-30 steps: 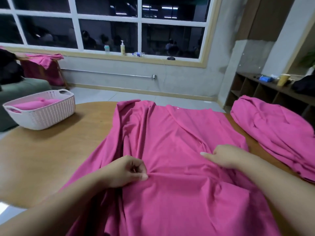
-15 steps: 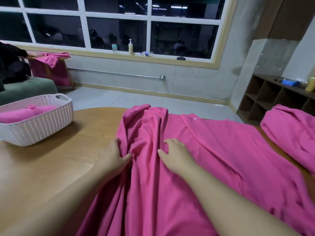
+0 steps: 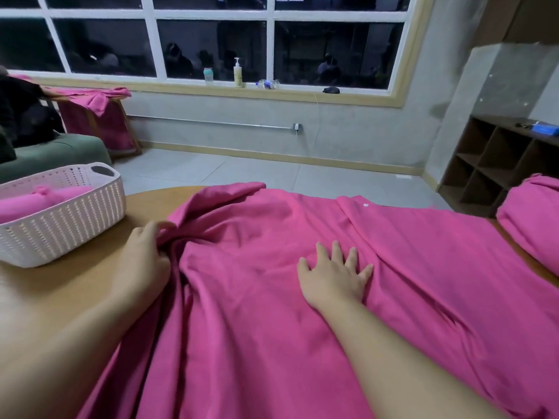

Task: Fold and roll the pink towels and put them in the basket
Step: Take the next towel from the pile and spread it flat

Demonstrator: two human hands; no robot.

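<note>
pink towel (image 3: 272, 313) spread flat — long axis left-right, left hand (image 3: 145, 255) gripping its bunched edge

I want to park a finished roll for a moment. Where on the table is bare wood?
Bare wood of the table lies between the basket and the left hand, running toward the near left edge. A narrow strip shows at far right between the spread towel and the towel pile. The middle is covered, with the right hand flat on it.

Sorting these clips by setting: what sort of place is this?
Probably a shared workroom or lounge, not a home laundry: a wide white-framed window reflecting seated people, brown wooden cubby shelves, a green sofa, and a round wooden table.
</note>
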